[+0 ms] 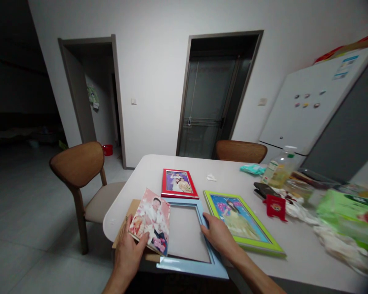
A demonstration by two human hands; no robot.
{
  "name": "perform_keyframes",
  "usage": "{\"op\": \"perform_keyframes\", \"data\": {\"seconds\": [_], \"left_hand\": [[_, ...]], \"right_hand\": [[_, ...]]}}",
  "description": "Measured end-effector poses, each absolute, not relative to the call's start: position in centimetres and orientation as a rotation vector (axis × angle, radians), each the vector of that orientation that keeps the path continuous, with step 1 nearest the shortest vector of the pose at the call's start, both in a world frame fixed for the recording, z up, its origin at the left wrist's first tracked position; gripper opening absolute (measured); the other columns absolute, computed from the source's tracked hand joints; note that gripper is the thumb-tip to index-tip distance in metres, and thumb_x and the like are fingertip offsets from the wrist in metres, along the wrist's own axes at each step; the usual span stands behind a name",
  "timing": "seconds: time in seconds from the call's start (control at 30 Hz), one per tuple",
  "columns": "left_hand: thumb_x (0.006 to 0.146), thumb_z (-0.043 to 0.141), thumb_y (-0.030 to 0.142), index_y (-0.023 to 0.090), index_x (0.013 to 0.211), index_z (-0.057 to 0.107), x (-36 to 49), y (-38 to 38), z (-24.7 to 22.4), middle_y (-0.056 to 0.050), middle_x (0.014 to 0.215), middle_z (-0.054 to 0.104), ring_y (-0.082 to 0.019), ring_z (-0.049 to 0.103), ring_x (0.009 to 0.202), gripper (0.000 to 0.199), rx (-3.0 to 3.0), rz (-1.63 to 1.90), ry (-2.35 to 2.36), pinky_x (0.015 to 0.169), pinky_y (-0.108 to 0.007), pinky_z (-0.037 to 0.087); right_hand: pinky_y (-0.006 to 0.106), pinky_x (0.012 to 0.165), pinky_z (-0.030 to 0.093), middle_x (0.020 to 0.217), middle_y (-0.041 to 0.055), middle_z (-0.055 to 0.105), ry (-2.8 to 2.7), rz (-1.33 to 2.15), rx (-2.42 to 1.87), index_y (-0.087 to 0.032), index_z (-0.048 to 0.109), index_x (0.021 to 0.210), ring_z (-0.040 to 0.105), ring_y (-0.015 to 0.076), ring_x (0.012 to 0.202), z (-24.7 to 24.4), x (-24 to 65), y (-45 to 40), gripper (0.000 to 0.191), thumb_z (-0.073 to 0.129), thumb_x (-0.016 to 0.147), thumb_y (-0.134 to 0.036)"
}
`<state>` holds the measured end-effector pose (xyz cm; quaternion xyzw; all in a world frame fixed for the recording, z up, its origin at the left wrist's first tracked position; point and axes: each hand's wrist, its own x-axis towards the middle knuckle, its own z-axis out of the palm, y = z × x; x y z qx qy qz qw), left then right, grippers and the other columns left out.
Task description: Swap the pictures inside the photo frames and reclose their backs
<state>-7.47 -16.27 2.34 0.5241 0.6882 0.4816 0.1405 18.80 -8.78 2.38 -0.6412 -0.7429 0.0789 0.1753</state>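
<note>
Left grip [130,249] of mine pinches photo [151,222] (thumb on its face); right grip [217,234] clasps blue frame [190,267]. Best keep photo unbent, frame steady, 1 grip each.

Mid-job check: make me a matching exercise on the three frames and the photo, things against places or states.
1. Red frame
2. Blue frame
3. Green frame
4. Pink photo

A. Held in the left hand
B. Farthest right of the four
C. On the table, just beyond the blue frame
D. No picture in it, right hand on its side

Pairs: 1-C, 2-D, 3-B, 4-A
</note>
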Motion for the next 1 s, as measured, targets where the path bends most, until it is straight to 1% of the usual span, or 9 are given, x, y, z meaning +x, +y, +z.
{"op": "perform_keyframes", "data": {"seconds": [0.13,0.2,0.4,0.53,0.6,0.7,0.77,0.9,1.0], "left_hand": [[0.068,0.052,0.039,0.006,0.126,0.022,-8.0,-16.5,0.5,-0.018,0.123,0.042,-0.026,0.04,0.113,0.073,1.616,1.359,2.032,0.094,-0.039,0.033],[0.069,0.052,0.039,0.007,0.126,0.02,-8.2,-16.7,-0.2,-0.017,0.124,0.041,-0.026,0.039,0.114,0.073,1.663,1.352,2.034,0.094,-0.039,0.033],[0.073,0.047,0.038,0.009,0.123,0.031,-8.2,-17.5,-1.2,-0.017,0.126,0.04,-0.026,0.035,0.117,0.06,1.902,1.203,2.038,0.095,-0.044,0.03],[0.073,0.048,0.033,0.014,0.118,0.039,-8.0,-17.6,-1.4,-0.014,0.126,0.041,-0.025,0.035,0.117,0.049,2.128,1.143,1.975,0.096,-0.047,0.029],[0.074,0.047,0.031,0.015,0.117,0.041,-7.9,-17.6,-1.2,-0.013,0.125,0.042,-0.026,0.036,0.117,0.047,2.195,1.084,1.951,0.095,-0.048,0.03],[0.075,0.045,0.031,0.014,0.116,0.043,-7.9,-17.7,-0.9,-0.013,0.123,0.045,-0.026,0.038,0.115,0.044,2.231,1.004,1.955,0.093,-0.049,0.031],[0.075,0.046,0.031,0.014,0.116,0.043,-7.7,-17.8,-0.7,-0.014,0.123,0.045,-0.026,0.038,0.115,0.045,2.259,0.968,1.957,0.093,-0.051,0.03],[0.067,0.054,0.029,0.016,0.121,0.038,-6.8,-17.9,-0.3,-0.013,0.125,0.042,-0.027,0.035,0.117,0.057,2.362,0.925,1.85,0.095,-0.051,0.028],[0.063,0.054,0.021,0.015,0.123,0.035,-5.8,-17.5,0.4,-0.012,0.128,0.039,-0.027,0.032,0.119,0.063,2.403,0.998,1.741,0.096,-0.05,0.027]], "right_hand": [[0.025,0.071,0.037,0.085,0.0124,0.06,-2.178,0.139,-1.857,-0.011,0.058,0.095,0.055,0.0204,0.081,2.5,18.5,-8.8,0.03,0.044,0.07,-0.02],[0.025,0.07,0.037,0.083,0.0115,0.059,-2.182,0.114,-1.858,-0.012,0.058,0.094,0.055,0.0195,0.079,2.5,18.3,-8.8,0.029,0.043,0.071,-0.019],[0.026,0.075,0.036,0.089,0.0128,0.057,-2.192,0.101,-1.823,-0.01,0.057,0.098,0.053,0.0197,0.084,2.1,18.2,-8.6,0.032,0.044,0.07,-0.017],[0.032,0.085,0.033,0.105,0.0174,0.053,-2.154,0.054,-1.71,-0.008,0.056,0.102,0.046,0.025,0.099,2.5,17.3,-9.1,0.037,0.046,0.069,-0.018],[0.033,0.087,0.033,0.108,0.0173,0.052,-2.123,0.153,-1.599,-0.007,0.054,0.106,0.046,0.0246,0.1,2.7,16.2,-9.6,0.039,0.046,0.069,-0.019],[0.03,0.075,0.041,0.097,0.0134,0.059,-2.016,0.526,-1.456,-0.008,0.052,0.108,0.056,0.0182,0.079,2.6,14.0,-10.0,0.041,0.045,0.07,-0.022],[0.026,0.062,0.043,0.084,0.0085,0.062,-1.877,0.784,-1.392,-0.01,0.05,0.11,0.056,0.0139,0.062,2.1,12.3,-9.8,0.043,0.045,0.068,-0.022],[0.02,0.043,0.037,0.054,-0.0044,0.053,-1.549,1.136,-1.285,-0.013,0.043,0.115,0.046,0.0089,0.042,1.7,9.3,-9.2,0.054,0.046,0.061,-0.014],[0.017,0.039,0.033,0.049,-0.0075,0.047,-1.351,1.236,-1.123,-0.013,0.041,0.115,0.042,0.0072,0.04,3.8,7.8,-9.4,0.058,0.046,0.058,-0.011]]}}
